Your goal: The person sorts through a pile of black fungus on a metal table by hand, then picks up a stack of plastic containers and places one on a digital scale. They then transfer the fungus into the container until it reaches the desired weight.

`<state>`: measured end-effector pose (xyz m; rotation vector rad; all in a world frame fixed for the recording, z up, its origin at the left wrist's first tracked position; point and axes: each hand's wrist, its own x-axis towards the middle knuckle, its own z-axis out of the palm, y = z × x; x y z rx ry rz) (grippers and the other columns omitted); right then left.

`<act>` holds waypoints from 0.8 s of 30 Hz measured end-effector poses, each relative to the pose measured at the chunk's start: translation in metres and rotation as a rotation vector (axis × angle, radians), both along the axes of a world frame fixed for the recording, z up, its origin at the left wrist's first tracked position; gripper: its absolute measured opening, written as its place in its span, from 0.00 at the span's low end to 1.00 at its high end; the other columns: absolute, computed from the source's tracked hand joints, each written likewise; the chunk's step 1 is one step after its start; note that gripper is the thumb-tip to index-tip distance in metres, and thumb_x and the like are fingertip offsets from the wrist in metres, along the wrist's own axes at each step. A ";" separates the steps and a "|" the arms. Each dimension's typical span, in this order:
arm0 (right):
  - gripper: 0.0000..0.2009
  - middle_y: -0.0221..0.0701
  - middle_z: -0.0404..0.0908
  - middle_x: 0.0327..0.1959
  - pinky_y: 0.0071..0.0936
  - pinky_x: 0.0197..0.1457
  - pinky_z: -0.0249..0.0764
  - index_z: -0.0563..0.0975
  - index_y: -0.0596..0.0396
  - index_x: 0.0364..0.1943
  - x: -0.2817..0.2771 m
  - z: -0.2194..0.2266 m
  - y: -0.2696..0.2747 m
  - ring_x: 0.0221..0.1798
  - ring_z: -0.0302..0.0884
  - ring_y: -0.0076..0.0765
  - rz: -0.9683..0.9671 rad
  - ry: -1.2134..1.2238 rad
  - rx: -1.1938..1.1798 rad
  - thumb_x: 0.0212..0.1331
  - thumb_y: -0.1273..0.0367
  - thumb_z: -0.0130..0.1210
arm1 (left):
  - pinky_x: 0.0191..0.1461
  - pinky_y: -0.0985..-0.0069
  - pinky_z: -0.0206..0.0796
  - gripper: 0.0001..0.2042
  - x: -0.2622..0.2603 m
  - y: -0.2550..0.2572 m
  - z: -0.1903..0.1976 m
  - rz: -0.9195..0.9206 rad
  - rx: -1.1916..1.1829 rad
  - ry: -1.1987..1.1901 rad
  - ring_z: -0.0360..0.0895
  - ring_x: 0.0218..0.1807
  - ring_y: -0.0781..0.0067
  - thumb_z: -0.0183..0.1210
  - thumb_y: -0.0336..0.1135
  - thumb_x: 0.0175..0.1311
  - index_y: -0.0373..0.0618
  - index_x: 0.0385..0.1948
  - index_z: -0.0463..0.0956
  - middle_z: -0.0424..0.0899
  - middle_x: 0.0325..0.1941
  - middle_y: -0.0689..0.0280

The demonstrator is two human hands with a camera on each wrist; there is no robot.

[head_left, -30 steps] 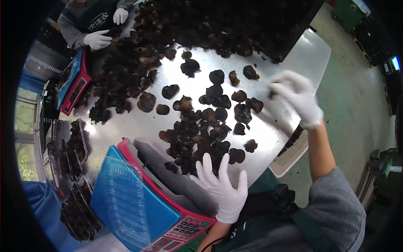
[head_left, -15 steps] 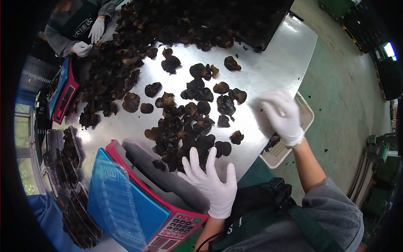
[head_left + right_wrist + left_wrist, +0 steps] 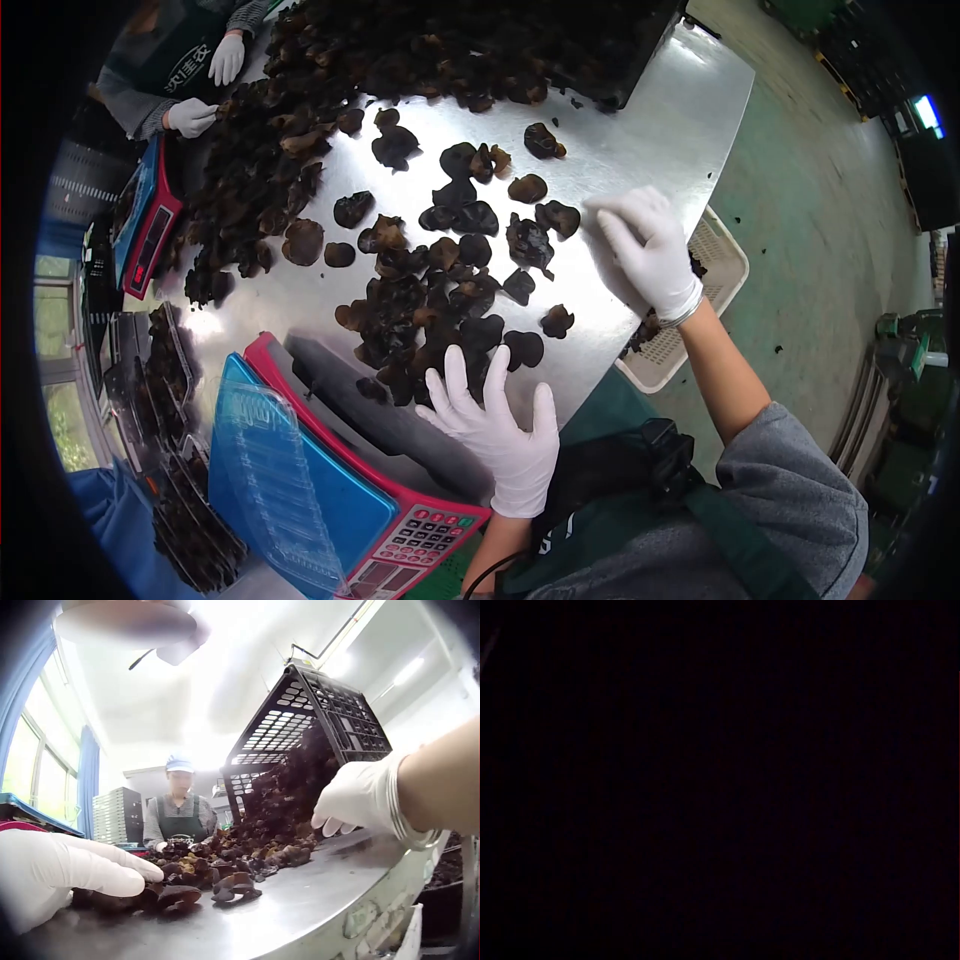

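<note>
Dark, frilly mushroom-like pieces (image 3: pixel 410 310) lie in a loose cluster on the metal table (image 3: pixel 640 130). My gloved left hand (image 3: pixel 505 440) rests with fingers spread, fingertips on the cluster's near edge. In the right wrist view the left hand (image 3: pixel 75 870) also touches dark pieces (image 3: pixel 180 896). My gloved right hand (image 3: pixel 650 250) is over the table's right part, right of the cluster, fingers loosely bent, with nothing visible in them. The right wrist view shows this right hand (image 3: pixel 360 799) low over the metal. The left wrist view is almost black.
A pale basket (image 3: pixel 736 275) with dark bits sits below the table's right edge. At left are a blue and red scale (image 3: pixel 300 490) with a clear tray (image 3: pixel 265 470), and another scale (image 3: pixel 150 230). A tipped black crate (image 3: pixel 349 724) holds a large heap. Another person (image 3: pixel 180 806) stands opposite.
My right hand has moved from beside the basket's edge back over the metal. The dark bit near its fingertips one second ago no longer shows there. The left hand stays on the cluster.
</note>
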<state>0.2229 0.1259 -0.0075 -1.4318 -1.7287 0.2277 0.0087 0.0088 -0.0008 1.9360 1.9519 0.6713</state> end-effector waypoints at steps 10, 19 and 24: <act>0.17 0.39 0.74 0.63 0.59 0.76 0.48 0.82 0.47 0.46 -0.035 -0.002 0.015 0.73 0.57 0.53 0.180 -0.336 -0.078 0.56 0.55 0.63 | 0.77 0.35 0.25 0.29 0.000 0.000 0.001 0.005 -0.001 0.023 0.42 0.79 0.40 0.64 0.37 0.53 0.54 0.62 0.72 0.55 0.77 0.57; 0.10 0.38 0.82 0.41 0.38 0.55 0.74 0.82 0.56 0.42 -0.010 0.011 0.034 0.45 0.78 0.43 0.018 0.279 -0.265 0.57 0.72 0.58 | 0.76 0.33 0.26 0.30 -0.001 0.000 0.000 -0.019 0.002 0.031 0.43 0.78 0.40 0.64 0.39 0.53 0.55 0.62 0.72 0.56 0.76 0.56; 0.10 0.35 0.81 0.38 0.37 0.53 0.74 0.83 0.52 0.43 -0.009 0.000 0.073 0.44 0.77 0.44 0.054 -0.138 -0.035 0.56 0.72 0.60 | 0.76 0.33 0.26 0.29 -0.001 0.000 0.003 -0.015 -0.010 0.029 0.43 0.78 0.39 0.64 0.39 0.53 0.55 0.62 0.72 0.56 0.76 0.56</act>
